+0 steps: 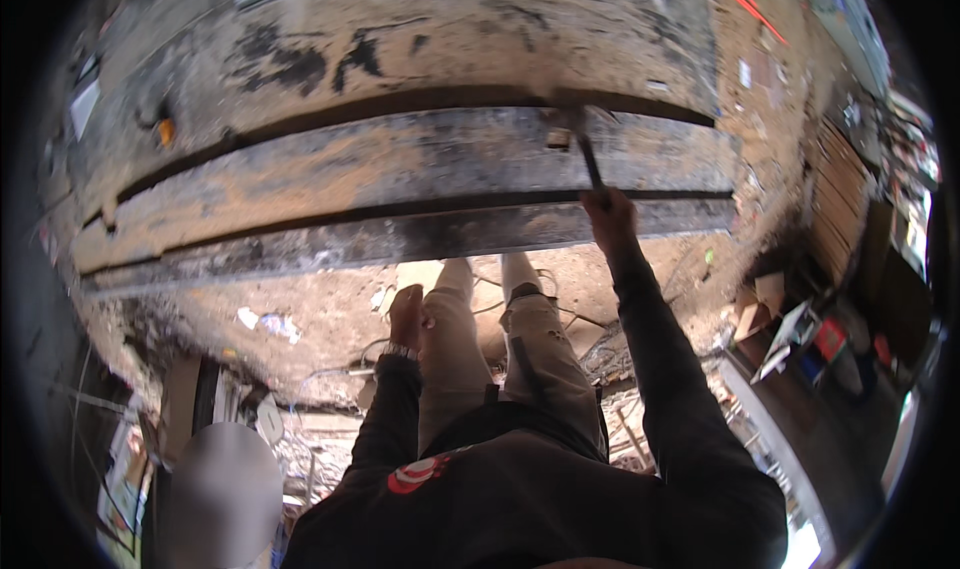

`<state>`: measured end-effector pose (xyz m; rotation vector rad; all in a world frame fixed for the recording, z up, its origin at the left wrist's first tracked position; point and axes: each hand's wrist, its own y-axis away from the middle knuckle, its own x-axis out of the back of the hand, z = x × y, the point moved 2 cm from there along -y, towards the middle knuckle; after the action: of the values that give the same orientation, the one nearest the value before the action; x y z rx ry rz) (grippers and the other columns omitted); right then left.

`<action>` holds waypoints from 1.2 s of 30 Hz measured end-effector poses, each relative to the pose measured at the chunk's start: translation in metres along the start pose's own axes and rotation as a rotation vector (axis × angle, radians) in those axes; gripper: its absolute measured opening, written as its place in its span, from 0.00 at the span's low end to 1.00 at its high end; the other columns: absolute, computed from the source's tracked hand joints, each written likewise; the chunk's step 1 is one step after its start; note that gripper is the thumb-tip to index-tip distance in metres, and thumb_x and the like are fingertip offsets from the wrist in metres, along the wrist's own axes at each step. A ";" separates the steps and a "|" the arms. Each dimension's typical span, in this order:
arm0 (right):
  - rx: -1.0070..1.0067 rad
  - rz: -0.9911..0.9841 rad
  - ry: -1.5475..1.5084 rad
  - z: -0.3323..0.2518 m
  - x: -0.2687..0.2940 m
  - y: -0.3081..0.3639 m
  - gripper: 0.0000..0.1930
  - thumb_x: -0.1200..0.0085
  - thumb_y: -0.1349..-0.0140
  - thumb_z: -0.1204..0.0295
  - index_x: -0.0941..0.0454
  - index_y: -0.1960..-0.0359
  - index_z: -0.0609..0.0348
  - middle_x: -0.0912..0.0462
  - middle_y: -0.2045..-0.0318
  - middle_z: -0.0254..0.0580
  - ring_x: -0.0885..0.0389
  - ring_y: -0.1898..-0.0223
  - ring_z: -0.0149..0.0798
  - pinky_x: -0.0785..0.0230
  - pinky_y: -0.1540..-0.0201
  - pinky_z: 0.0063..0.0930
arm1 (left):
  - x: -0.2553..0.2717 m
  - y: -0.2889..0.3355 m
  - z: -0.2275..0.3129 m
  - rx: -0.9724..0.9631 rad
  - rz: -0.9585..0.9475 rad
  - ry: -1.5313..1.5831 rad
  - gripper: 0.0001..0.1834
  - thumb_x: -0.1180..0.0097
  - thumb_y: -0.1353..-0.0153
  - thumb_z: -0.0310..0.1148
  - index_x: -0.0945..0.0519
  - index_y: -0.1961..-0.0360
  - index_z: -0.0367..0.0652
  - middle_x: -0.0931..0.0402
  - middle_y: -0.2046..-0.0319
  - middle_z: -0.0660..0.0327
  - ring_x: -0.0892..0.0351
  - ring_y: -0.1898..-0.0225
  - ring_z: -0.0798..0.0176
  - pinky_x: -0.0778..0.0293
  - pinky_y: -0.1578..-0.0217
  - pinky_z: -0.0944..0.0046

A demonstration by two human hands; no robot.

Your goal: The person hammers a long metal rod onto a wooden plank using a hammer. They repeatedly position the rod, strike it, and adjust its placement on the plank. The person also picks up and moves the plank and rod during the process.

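Head view: right fingers point(604, 199) grip a hammer point(591, 162), its head beyond them over the bench point(400, 159); left fingers point(408, 304), cannot tell whether open or closed.

1. The right arm point(665, 359) reaches forward from the shoulder, nearly straight, well out ahead of the torso point(540, 499).
2. The right hand point(610, 214) is at its far end, with its fingers point(597, 200) curled into a closed grip.
3. The left arm point(385, 409) hangs lower, nearer the body.
4. The left hand point(406, 317) is just beside the left leg point(450, 354); its fingers look bent, though blur hides how tightly.
5. Both legs are slightly apart.
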<state>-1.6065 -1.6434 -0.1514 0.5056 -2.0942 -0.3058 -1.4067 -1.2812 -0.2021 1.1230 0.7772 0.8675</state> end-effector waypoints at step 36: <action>0.520 -0.051 0.635 0.114 0.084 -0.342 0.11 0.34 0.50 0.67 0.18 0.64 0.49 0.19 0.62 0.49 0.18 0.57 0.51 0.25 0.53 0.41 | -0.018 -0.002 -0.044 -0.387 0.007 -0.707 0.10 0.56 0.37 0.30 0.22 0.68 0.37 0.29 0.80 0.62 0.30 0.78 0.68 0.32 0.76 0.65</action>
<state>-1.6625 -1.9822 -0.2884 0.8365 -1.5191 0.3508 -1.4528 -1.2785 -0.2136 0.9837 0.0156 0.5312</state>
